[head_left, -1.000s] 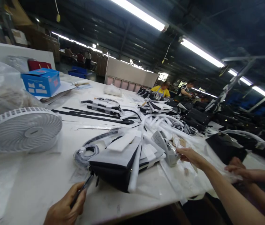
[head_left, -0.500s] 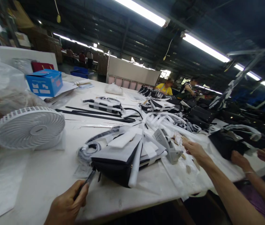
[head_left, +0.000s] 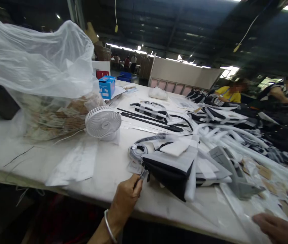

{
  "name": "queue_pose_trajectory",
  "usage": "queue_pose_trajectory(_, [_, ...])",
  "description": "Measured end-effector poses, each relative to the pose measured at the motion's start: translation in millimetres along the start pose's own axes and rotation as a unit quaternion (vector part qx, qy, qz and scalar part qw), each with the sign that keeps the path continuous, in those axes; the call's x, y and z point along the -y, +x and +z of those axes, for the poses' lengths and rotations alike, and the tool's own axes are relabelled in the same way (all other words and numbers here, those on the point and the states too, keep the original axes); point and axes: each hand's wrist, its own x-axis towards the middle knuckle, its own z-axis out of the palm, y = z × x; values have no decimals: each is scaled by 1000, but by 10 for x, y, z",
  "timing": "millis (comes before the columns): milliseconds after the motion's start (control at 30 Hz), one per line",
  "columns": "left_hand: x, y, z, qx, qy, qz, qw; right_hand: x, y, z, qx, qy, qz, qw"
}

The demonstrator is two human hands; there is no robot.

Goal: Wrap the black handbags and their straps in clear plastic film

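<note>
A black handbag [head_left: 169, 176], partly wrapped in white foam sheet, lies on the table in front of me. Closed round a short dark strap [head_left: 144, 174] at its left corner is my left hand [head_left: 127, 193]. A coiled handle wrapped in clear film [head_left: 138, 150] rests just above that hand. To the right of the bag stands a grey tape dispenser [head_left: 235, 173]. My right hand [head_left: 278, 227] is low at the right edge, blurred, its fingers curled together; whatever they hold is hidden. Beyond it are scattered brown paper tags [head_left: 263, 171] and clear plastic.
A white fan [head_left: 103, 122] stands at left, beside a large clear plastic bag [head_left: 54, 112] of small packets. Behind are a blue box [head_left: 107, 87] and black strips [head_left: 149, 121]. White foam tubes [head_left: 222, 132] and more bags lie right. A co-worker in yellow [head_left: 229, 93] is farther back.
The view has swung left, bringing the plastic bag into sight. My right hand has drawn back from the paper tags towards the table's front. My left hand still grips the strap.
</note>
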Motion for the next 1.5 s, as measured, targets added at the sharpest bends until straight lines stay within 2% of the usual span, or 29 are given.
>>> queue_pose_trajectory(33, [22,-16,20,-25,40,43,998,67,-147,234,38,6,2,999])
queue_pose_trajectory(67, [41,-32,37,-51,82,86,992,176,-309,509,127,31,8,991])
queue_pose_trajectory(133, [68,-57,50,-83,160,161,970,508,-626,1129,304,111,7,946])
queue_pose_trajectory(167, [73,-62,45,-86,191,188,960,711,-763,1439,333,170,-10,927])
queue_pose_trajectory(233, [72,-60,14,-81,232,219,944,1114,-966,1984,321,285,-28,903])
queue_pose_trajectory(300, [65,-46,-27,-75,241,226,941,1420,-1068,2382,302,368,-25,879])
queue_pose_trajectory(367, [67,-33,-57,-70,226,228,945,1576,-1080,2646,280,421,-18,862])
queue_pose_trajectory(433, [86,-27,-62,-65,209,228,949,1607,-1029,2817,251,446,-13,859])
queue_pose_trajectory(567, [157,-40,-25,-47,197,220,954,1530,-889,2978,197,422,-4,885])
queue_pose_trajectory(700, [199,-53,-6,-10,169,197,966,1491,-812,2963,200,361,35,910])
queue_pose_trajectory(800, [178,-41,-40,41,61,110,991,1491,-781,2922,212,340,47,915])
queue_pose_trajectory(867, [149,-27,-85,76,-20,39,996,1496,-768,2904,221,331,56,916])
queue_pose_trajectory(1000, [83,17,-218,142,-162,-52,975,1524,-758,2882,232,346,53,908])
queue_pose_trajectory(1100, [39,69,-335,191,-236,-85,949,1533,-758,2875,244,362,34,899])
queue_pose_trajectory(1200, [10,117,-414,240,-278,-114,923,1518,-754,2901,234,358,11,904])
queue_pose_trajectory(1367, [9,121,-358,217,-319,-175,906,1491,-750,2929,247,347,-9,904])
queue_pose_trajectory(1500, [51,85,-262,184,-312,-210,908,1472,-758,2823,276,344,-10,897])
